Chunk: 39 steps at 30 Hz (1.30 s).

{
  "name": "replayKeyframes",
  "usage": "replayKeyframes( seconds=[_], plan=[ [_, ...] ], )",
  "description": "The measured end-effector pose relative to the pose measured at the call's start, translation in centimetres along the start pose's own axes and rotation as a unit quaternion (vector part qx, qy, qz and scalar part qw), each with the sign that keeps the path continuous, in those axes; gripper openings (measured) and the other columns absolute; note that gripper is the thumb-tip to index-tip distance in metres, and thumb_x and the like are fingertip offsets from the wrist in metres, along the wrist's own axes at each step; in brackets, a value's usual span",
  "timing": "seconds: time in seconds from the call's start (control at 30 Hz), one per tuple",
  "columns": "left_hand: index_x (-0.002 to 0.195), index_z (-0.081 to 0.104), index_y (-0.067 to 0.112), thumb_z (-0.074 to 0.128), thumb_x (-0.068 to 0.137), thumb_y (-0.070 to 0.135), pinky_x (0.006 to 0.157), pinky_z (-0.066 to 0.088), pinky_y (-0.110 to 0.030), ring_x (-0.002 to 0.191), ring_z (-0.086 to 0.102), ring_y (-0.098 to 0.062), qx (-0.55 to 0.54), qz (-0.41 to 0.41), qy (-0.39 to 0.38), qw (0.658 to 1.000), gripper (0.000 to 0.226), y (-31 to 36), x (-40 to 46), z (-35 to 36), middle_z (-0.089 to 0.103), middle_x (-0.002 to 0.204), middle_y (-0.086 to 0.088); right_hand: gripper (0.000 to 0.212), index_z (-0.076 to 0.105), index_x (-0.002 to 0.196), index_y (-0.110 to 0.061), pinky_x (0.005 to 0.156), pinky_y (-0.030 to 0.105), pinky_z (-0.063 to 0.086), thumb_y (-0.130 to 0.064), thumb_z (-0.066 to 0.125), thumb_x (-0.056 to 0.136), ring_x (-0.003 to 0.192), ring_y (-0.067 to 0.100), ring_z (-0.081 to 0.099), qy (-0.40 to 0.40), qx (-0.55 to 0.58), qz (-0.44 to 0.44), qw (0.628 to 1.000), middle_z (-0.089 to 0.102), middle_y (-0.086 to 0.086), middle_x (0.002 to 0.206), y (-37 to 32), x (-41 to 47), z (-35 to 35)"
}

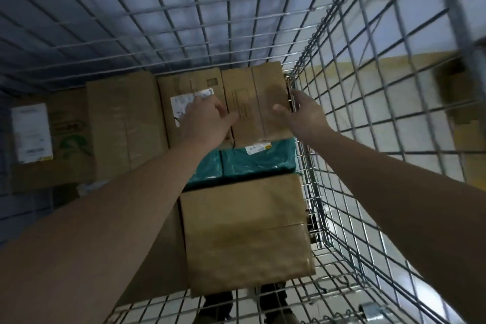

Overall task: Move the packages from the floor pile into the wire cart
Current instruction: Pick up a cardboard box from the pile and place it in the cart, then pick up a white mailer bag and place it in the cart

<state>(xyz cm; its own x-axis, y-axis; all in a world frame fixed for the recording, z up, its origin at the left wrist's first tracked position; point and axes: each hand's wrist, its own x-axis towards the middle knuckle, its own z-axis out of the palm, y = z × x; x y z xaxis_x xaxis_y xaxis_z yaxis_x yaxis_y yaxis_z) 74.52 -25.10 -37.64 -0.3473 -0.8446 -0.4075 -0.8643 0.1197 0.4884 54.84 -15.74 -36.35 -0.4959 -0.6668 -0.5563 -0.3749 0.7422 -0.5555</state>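
Both of my arms reach down into the wire cart [368,123]. A small cardboard box [257,102] sits in the cart's far right corner, on top of other packages. My left hand [207,116] is at the box's left edge, with its thumb on the top face and its fingers curled down at the seam beside it. My right hand [302,116] is at the right edge, thumb on top and straight fingers between the box and the wire wall.
Two teal poly bags [252,163] lie just in front of the box, and a large brown box [244,239] lies nearer me. Labelled cartons [126,123] fill the back row to the left. Brown boxes [460,102] stand outside the right wire wall.
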Motion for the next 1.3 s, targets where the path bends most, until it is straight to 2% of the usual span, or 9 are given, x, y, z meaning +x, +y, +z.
replayKeyframes(
  seconds=[0.1,0.2,0.3,0.43,0.63,0.8,1.0,1.2,1.3],
  plan=[
    [0.106,0.066,0.027,0.067,0.086,0.055,0.083,0.055,-0.045,0.095,0.061,-0.023,0.009,0.078,0.045,0.996,0.034,2.6,-3.8,-6.0,0.059,0.106,0.004,0.072,0.038,0.159,-0.026,0.111,0.036,0.041,-0.052,0.065,0.098,0.144,0.027,0.045,-0.019,-0.136,-0.098,0.986,0.045,0.007,0.160,-3.4,-3.5,-5.5],
    [0.119,0.065,0.027,0.067,0.089,0.050,0.069,0.045,-0.032,0.090,0.057,-0.013,0.079,0.141,0.043,0.986,0.038,6.1,-8.2,-13.0,0.059,0.106,0.010,0.070,0.032,0.160,-0.034,0.114,0.041,0.042,-0.054,0.059,0.099,0.143,0.028,0.046,-0.075,-0.247,-0.161,0.952,0.044,0.006,0.161,-7.2,-8.2,-11.7],
    [0.132,0.061,0.033,0.061,0.092,0.054,0.077,0.049,-0.032,0.104,0.060,-0.015,0.152,0.163,0.004,0.975,0.046,11.1,-13.9,-22.0,0.066,0.126,0.008,0.068,0.028,0.161,-0.035,0.115,0.046,0.042,-0.056,0.054,0.101,0.143,0.029,0.047,-0.088,-0.328,-0.206,0.918,0.042,0.007,0.162,-11.7,-16.0,-19.8],
    [0.148,0.051,0.037,0.057,0.096,0.060,0.104,0.051,-0.039,0.130,0.057,-0.020,0.204,0.184,-0.007,0.961,0.057,17.5,-22.3,-33.7,0.057,0.150,0.004,0.067,0.033,0.161,-0.034,0.115,0.044,0.039,-0.058,0.052,0.101,0.146,0.026,0.043,-0.029,-0.356,-0.232,0.905,0.043,0.005,0.162,-16.9,-27.7,-29.5],
    [0.145,0.051,0.033,0.057,0.094,0.064,0.095,0.051,-0.039,0.120,0.056,-0.019,0.246,0.233,0.017,0.941,0.061,24.2,-34.0,-43.6,0.058,0.138,0.004,0.067,0.032,0.159,-0.039,0.107,0.043,0.045,-0.062,0.051,0.099,0.136,0.023,0.051,0.077,-0.348,-0.223,0.907,0.052,-0.003,0.152,-19.3,-44.5,-37.8],
    [0.152,0.042,0.032,0.057,0.093,0.065,0.102,0.050,-0.042,0.130,0.052,-0.019,0.248,0.334,0.026,0.909,0.069,28.9,-42.8,-44.9,0.053,0.146,0.005,0.067,0.035,0.160,-0.034,0.106,0.036,0.043,-0.058,0.054,0.100,0.131,0.021,0.055,0.153,-0.308,-0.162,0.925,0.050,-0.001,0.154,-16.8,-56.9,-41.9],
    [0.153,0.041,0.033,0.051,0.093,0.067,0.100,0.051,-0.041,0.133,0.052,-0.018,0.283,0.446,0.039,0.848,0.070,34.1,-50.3,-43.0,0.051,0.151,0.008,0.067,0.039,0.156,-0.038,0.100,0.040,0.053,-0.064,0.056,0.096,0.118,0.018,0.063,0.233,-0.258,-0.085,0.934,0.057,-0.003,0.147,-10.5,-68.1,-44.8],
    [0.153,0.041,0.035,0.051,0.091,0.069,0.099,0.051,-0.041,0.130,0.056,-0.020,0.312,0.507,0.026,0.803,0.072,41.5,-56.7,-37.9,0.051,0.151,0.007,0.063,0.046,0.152,-0.034,0.102,0.038,0.050,-0.063,0.056,0.097,0.124,0.020,0.058,0.277,-0.256,-0.016,0.926,0.057,-0.004,0.143,-1.9,-77.4,-46.9],
    [0.152,0.041,0.035,0.051,0.091,0.070,0.099,0.051,-0.041,0.130,0.057,-0.020,0.314,0.538,0.024,0.782,0.071,46.3,-60.1,-35.0,0.052,0.151,0.008,0.067,0.041,0.156,-0.035,0.099,0.035,0.049,-0.065,0.055,0.097,0.128,0.021,0.057,0.293,-0.260,0.021,0.920,0.055,-0.003,0.146,2.4,-81.1,-48.8]
  ],
)
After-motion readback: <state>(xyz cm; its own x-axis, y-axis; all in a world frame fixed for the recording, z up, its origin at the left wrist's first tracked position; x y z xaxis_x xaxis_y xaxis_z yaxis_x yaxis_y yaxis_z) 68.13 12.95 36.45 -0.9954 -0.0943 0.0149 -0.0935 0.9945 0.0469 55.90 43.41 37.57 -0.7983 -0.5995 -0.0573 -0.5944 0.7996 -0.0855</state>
